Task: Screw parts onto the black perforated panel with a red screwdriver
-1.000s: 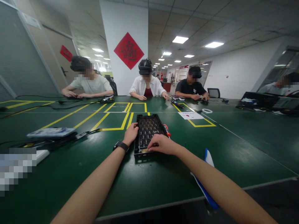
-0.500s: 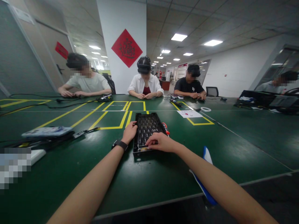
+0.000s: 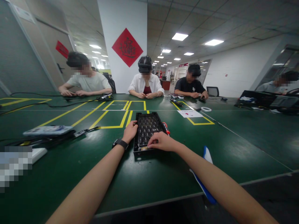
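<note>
A black screwdriver bit case (image 3: 149, 123) lies on the green table in front of me, with rows of small metal bits in it. My left hand (image 3: 130, 132) grips its left edge, thumb on top. Over the near end of the case, my right hand (image 3: 160, 141) is closed in a pinch; what sits between its fingertips, if anything, is too small to make out. Just left of those fingertips, something yellowish (image 3: 143, 148) shows in the near compartment. A red-handled screwdriver (image 3: 166, 128) rests against the right side of the case.
Blue-and-white packaging (image 3: 206, 155) lies under my right forearm. To the left are a light-blue flat box (image 3: 48, 130), cables and a white object (image 3: 38, 155). Yellow tape (image 3: 111, 127) marks the table (image 3: 177, 183). A paper sheet (image 3: 190, 114) lies ahead; several people sit opposite.
My right fingertips have shifted very slightly right and toward me over the near end of the case. The left hand keeps its hold, and the case stays in place.
</note>
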### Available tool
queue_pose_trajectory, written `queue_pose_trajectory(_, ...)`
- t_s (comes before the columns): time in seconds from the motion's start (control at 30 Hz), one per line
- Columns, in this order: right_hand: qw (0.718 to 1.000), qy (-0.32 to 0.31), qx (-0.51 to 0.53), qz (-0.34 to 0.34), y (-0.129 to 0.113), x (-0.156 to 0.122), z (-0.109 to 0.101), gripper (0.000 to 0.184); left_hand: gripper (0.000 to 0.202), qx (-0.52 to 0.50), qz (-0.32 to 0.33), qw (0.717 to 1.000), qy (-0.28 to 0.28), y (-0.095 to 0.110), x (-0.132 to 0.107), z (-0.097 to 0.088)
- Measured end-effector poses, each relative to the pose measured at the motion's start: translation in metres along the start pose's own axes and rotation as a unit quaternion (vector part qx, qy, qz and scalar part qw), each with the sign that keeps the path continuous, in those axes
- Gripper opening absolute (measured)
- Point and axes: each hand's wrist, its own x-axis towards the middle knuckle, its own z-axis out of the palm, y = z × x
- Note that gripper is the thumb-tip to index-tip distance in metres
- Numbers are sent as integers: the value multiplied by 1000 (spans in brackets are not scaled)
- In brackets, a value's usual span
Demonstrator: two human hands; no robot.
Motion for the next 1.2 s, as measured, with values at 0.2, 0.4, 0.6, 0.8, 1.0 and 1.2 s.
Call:
queue_pose_trajectory(0.2, 1000, 7, -6, -11, 0, -1, 0, 21, 38, -2, 6, 1000, -3, 1, -1, -1)
queue_pose_trajectory(0.4, 1000, 2, 14, -14, -1, -1, 0, 20, 38, 4, -5, 1000, -3, 1, 0, 1)
queue_pose_trajectory(0.6, 999, -2, 30, -27, -3, -1, -2, 19, 37, 4, -5, 1000, 0, 0, 1, 1)
queue_pose_trajectory(0.8, 999, -2, 44, -6, 1, -1, 1, 21, 37, -3, -3, 1000, -2, -1, 1, 1)
queue_pose_trajectory(1.0, 999, -4, 44, -2, 0, -2, 1, 21, 37, -2, -6, 1000, -1, -1, 2, 2)
queue_pose_trajectory(1.2, 999, 2, 46, -13, -2, -1, -1, 20, 38, 2, -3, 1000, -4, -1, 1, 1)
